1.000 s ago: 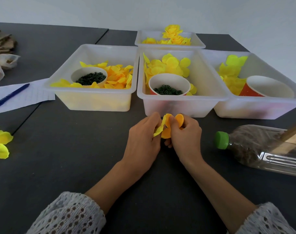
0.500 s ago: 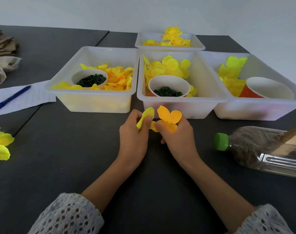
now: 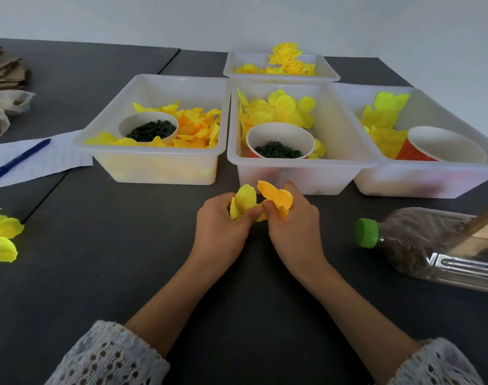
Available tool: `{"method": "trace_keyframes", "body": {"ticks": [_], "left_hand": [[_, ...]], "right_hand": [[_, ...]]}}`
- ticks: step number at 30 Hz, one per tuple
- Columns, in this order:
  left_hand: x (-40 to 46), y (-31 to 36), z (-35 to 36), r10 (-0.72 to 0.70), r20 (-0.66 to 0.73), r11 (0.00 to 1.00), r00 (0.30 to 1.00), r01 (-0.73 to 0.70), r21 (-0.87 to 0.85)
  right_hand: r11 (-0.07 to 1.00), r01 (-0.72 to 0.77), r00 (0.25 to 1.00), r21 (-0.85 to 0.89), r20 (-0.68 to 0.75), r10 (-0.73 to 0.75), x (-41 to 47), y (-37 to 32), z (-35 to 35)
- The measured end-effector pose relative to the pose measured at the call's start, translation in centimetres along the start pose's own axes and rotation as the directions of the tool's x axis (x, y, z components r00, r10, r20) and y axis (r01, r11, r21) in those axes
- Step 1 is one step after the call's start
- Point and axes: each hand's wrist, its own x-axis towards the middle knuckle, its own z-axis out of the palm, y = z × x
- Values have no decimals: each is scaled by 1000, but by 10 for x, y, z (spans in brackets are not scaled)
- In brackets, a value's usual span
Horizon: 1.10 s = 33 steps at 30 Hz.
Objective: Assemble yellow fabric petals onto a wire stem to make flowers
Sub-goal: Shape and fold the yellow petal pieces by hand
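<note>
— Two hands meet at the middle of the dark worktop (image 3: 126, 259), just in front of the centre tub (image 3: 345, 151). What does each hold?

— The left hand (image 3: 219, 229) has its grip curled round a pale yellow petal (image 3: 245, 198), thumb pressed across the lower edge. The right hand (image 3: 295, 226) pinches an orange-yellow petal piece (image 3: 276, 197), which stands up above its fingers. The two pieces touch where the thumbs come together.

— Any wire stem?

— I cannot tell; the fingers hide whatever lies between them.

— And the supplies?

— Four translucent tubs. The left tub (image 3: 154, 168) holds orange and yellow petals and a white cup (image 3: 148, 126) of small dark green rings. The centre tub holds round yellow petals and a red cup (image 3: 280, 137) with the same rings. The right tub (image 3: 432, 176) holds greenish-yellow petals and another red cup (image 3: 445, 145). The far tub (image 3: 326, 70) carries finished yellow flowers (image 3: 286, 52).

— Anything else?

— A plastic bottle with a green cap (image 3: 366, 232) lies on its side at the right, a blue pen (image 3: 17, 159) rests on paper (image 3: 56, 159) at the left, and loose yellow petals (image 3: 2, 237) lie at the left edge.
</note>
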Motion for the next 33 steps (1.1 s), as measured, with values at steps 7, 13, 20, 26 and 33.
{"method": "trace_keyframes", "body": {"ticks": [7,13,20,26,33], "left_hand": [[-4,25,-23,-25,138,830,990,98,-549],[6,39,-63,-28,198,936,980,96,-339],[90,54,-126,97,-286,995,953,-82,65],[186,64,-124,260,-304,799,916,-27,601],[214,44,-91,41,78,572,996,-87,816]], "right_hand": [[1000,28,1000,-5,-7,-28,1,-2,-4],[946,-157,987,284,26,157,3,-2,-9],[912,-217,976,347,69,206,3,-2,-8],[918,-259,966,302,105,238,3,-3,-9],[905,-324,944,276,149,293,4,-4,-11]]}}
